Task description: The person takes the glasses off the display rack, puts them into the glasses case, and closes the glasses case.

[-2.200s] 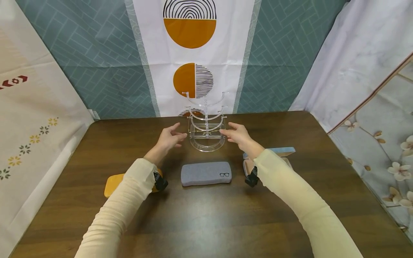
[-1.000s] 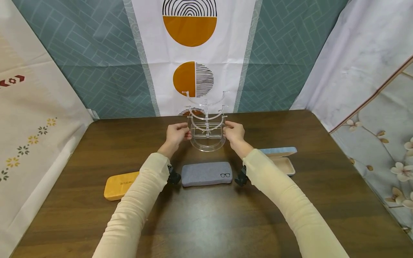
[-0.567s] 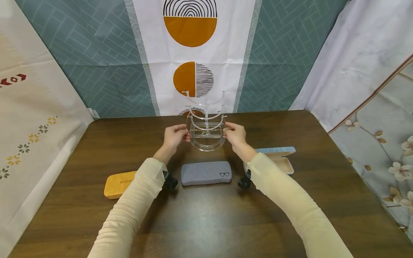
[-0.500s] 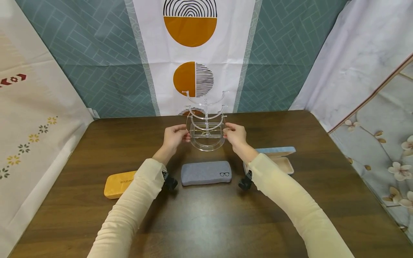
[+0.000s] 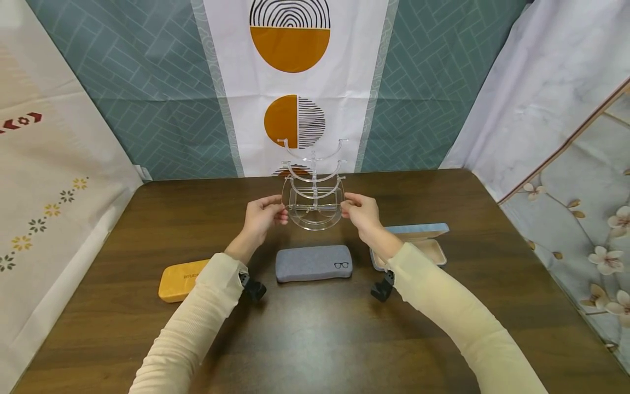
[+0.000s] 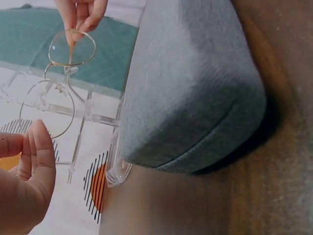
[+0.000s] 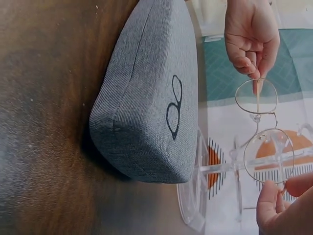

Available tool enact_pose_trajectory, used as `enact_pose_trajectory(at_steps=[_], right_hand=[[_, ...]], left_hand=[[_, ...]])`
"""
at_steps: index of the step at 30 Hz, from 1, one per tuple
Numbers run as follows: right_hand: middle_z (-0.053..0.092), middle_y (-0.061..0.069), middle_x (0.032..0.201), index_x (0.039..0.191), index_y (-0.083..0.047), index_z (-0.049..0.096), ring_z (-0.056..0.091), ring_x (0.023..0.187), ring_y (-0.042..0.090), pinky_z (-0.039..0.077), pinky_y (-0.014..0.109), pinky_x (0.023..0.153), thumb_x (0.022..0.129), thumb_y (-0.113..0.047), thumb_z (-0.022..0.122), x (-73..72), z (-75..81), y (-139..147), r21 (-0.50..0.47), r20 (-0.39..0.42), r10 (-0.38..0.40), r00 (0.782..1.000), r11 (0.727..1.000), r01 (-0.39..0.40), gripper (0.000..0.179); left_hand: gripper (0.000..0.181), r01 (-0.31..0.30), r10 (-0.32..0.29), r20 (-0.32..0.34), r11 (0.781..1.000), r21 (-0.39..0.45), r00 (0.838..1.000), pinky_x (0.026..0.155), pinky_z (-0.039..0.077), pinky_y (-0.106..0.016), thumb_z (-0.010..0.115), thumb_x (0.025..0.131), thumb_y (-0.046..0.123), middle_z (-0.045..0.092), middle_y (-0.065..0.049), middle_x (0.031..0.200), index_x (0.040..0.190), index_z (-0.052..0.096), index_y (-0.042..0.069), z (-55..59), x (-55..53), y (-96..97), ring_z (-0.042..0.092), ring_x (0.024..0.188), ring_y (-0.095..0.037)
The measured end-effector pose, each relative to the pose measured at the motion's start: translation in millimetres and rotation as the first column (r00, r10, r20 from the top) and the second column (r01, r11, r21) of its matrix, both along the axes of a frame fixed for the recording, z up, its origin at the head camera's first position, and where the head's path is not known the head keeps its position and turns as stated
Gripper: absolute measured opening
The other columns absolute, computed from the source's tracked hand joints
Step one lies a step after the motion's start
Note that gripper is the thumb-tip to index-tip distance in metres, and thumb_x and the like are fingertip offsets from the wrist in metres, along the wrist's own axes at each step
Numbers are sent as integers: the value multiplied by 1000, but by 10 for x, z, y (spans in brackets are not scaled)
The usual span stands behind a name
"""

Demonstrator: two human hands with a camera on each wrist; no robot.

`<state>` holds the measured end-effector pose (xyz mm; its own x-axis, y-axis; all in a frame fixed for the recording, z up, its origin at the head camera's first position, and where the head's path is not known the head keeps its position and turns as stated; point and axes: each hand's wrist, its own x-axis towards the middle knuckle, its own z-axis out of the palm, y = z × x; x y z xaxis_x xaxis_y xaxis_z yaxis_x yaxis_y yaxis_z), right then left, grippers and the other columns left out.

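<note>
Round eyeglasses (image 6: 73,49) with a thin gold wire frame are held between both hands, in front of the clear display stand (image 5: 315,180). My left hand (image 5: 258,219) pinches one side of the frame between thumb and fingers. On the opposite side, my right hand (image 5: 363,213) pinches the frame likewise. Both lenses show in the right wrist view, the bridge between them, with the stand's clear bars behind. Closer to me than the stand lies a closed grey glasses case (image 5: 314,264) with a small black glasses print.
A yellow glasses case (image 5: 182,282) lies left, partly hidden by the left sleeve. On the right, a light-blue case (image 5: 430,251) stands open, its pale lining showing, partly behind the right arm. A patterned curtain (image 5: 167,120) hangs behind the brown wooden table (image 5: 315,350).
Both hands have closed in on the eyeglasses from beside the stand and pinched the frame. Over the last half second they have moved slightly toward me with it.
</note>
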<state>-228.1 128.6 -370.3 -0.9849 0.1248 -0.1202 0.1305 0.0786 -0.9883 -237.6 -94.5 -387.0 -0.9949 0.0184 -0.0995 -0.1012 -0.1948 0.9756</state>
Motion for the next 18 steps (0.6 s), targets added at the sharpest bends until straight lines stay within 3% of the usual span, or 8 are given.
enact_pose_trajectory(at_steps=[4, 10, 18], right_hand=[[54, 6, 88, 125, 4, 51, 56, 69, 8, 47, 38, 85, 88, 3, 54, 55, 5, 18, -11, 8, 22, 1000, 1000, -22, 37], [55, 6, 86, 125, 5, 50, 55, 71, 10, 51, 29, 75, 89, 3, 54, 142, 3, 48, -2, -9, 53, 999, 999, -53, 37], [56, 7, 88, 126, 4, 50, 55, 71, 9, 50, 34, 79, 90, 2, 53, 238, 20, 83, 4, -17, 86, 996, 996, -86, 37]], left_hand=[[37, 12, -12, -4, 1000, 3, 1000, 51, 51, -22, 49, 87, -9, 59, -3, 61, 124, 45, -13, -2, 68, -17, 58, 52, -10], [39, 20, -19, -13, 1000, 19, 1000, 51, 51, -22, 49, 86, -9, 59, -3, 60, 124, 45, -14, 1, 175, -26, 58, 52, -10], [39, 10, -10, -14, 1000, 24, 1000, 51, 51, -23, 51, 85, -9, 60, -2, 60, 124, 45, -12, 13, 292, -18, 58, 52, -11]])
